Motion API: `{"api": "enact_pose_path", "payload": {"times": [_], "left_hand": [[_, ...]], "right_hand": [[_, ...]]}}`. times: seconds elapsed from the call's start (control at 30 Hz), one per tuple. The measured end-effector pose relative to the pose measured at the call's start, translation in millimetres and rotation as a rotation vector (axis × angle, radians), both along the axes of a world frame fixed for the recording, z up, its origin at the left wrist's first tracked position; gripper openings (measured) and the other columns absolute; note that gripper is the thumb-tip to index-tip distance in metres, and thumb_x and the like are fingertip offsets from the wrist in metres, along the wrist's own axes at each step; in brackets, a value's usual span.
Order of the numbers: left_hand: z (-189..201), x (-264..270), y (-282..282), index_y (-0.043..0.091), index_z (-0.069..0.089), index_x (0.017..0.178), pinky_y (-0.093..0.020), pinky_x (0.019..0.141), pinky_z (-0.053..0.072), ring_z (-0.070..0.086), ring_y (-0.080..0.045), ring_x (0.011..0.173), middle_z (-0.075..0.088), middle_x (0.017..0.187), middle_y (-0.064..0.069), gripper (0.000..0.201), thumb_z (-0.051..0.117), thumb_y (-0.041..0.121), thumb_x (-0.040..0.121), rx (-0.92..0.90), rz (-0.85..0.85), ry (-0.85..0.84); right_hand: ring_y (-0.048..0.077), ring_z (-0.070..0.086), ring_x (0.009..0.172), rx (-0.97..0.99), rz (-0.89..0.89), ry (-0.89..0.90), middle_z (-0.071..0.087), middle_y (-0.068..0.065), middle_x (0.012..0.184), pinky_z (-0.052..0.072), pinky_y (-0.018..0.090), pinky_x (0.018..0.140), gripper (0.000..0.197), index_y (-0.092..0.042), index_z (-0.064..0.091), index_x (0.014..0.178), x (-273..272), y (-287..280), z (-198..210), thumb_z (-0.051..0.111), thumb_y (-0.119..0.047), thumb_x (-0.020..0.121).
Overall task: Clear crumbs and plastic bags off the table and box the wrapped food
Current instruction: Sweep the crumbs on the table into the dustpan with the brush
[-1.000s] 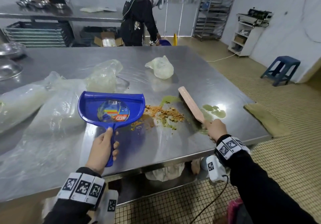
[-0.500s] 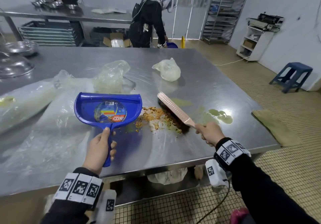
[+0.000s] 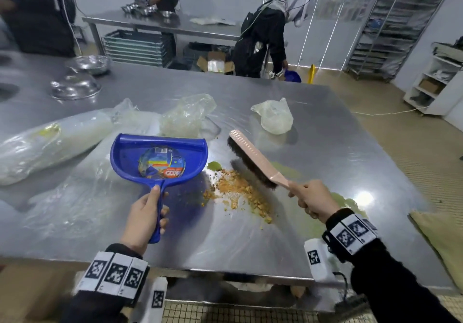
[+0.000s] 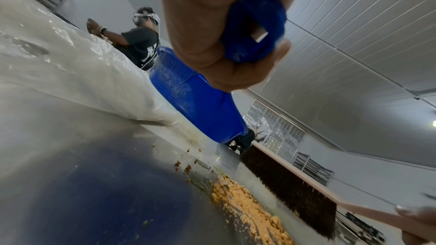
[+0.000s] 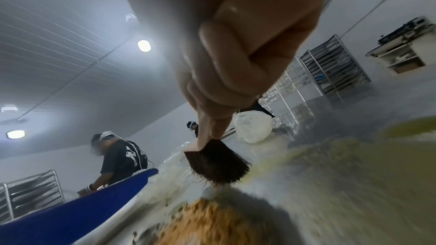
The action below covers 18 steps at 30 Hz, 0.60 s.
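Observation:
My left hand [image 3: 145,216] grips the handle of a blue dustpan [image 3: 160,158], which is tilted with its far lip toward the steel table [image 3: 250,242]. A pink hand brush [image 3: 253,158] with dark bristles is held by its handle in my right hand [image 3: 313,198], lifted just above the table. Orange crumbs [image 3: 240,193] lie in a pile between dustpan and brush, with green smears beside them. In the left wrist view the dustpan [image 4: 198,103], crumbs [image 4: 250,206] and brush [image 4: 288,185] show. Clear plastic bags [image 3: 188,115] lie behind the dustpan, and a knotted bag [image 3: 274,117] sits farther right.
A long plastic-wrapped bundle [image 3: 47,142] lies at the left. Steel bowls [image 3: 75,85] sit at the far left of the table. A person [image 3: 263,36] bends beyond the far edge. A greenish mat [image 3: 441,240] lies on the tiled floor at the right.
The brush swept the crumbs leftward toward the dustpan, then lifted off the table and swung back and up. The dustpan stayed in about the same place.

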<state>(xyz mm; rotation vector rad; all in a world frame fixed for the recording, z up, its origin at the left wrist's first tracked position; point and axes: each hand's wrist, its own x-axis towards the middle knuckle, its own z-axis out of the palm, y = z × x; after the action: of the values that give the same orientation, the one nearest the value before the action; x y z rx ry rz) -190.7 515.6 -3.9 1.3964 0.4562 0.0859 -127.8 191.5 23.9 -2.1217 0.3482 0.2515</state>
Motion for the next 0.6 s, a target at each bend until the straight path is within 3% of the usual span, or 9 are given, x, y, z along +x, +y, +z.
{"api": "enact_pose_path", "payload": {"times": [0.27,0.47,0.6], "left_hand": [[-2,5,-28,0.008,0.053,0.098,-0.013,0.030,0.028,0.034,-0.005,0.028,0.036,0.057,-0.006,0.031,0.036,0.034,0.099,0.019,0.170,0.005],[-2,5,-43,0.006,0.053,0.096,-0.015,0.029,0.027,0.032,-0.006,0.026,0.035,0.056,-0.006,0.031,0.037,0.032,0.099,0.010,0.261,0.022],[0,5,-47,0.007,0.053,0.095,-0.015,0.029,0.027,0.033,-0.006,0.027,0.036,0.056,-0.006,0.031,0.037,0.032,0.099,0.019,0.294,0.023]], "right_hand": [[0.007,0.023,0.022,-0.023,0.157,0.078,0.035,0.005,0.051,0.018,0.011,0.030,0.033,-0.002,0.056,0.081,108,8,6,0.046,-0.030,0.095],[0.015,0.030,0.036,-0.167,0.262,0.046,0.040,0.005,0.050,0.022,0.015,0.034,0.033,-0.004,0.060,0.073,152,19,6,0.048,-0.029,0.092],[0.014,0.028,0.035,-0.218,0.357,0.081,0.040,0.003,0.050,0.022,0.014,0.033,0.032,0.000,0.063,0.083,161,2,17,0.050,-0.029,0.092]]}}
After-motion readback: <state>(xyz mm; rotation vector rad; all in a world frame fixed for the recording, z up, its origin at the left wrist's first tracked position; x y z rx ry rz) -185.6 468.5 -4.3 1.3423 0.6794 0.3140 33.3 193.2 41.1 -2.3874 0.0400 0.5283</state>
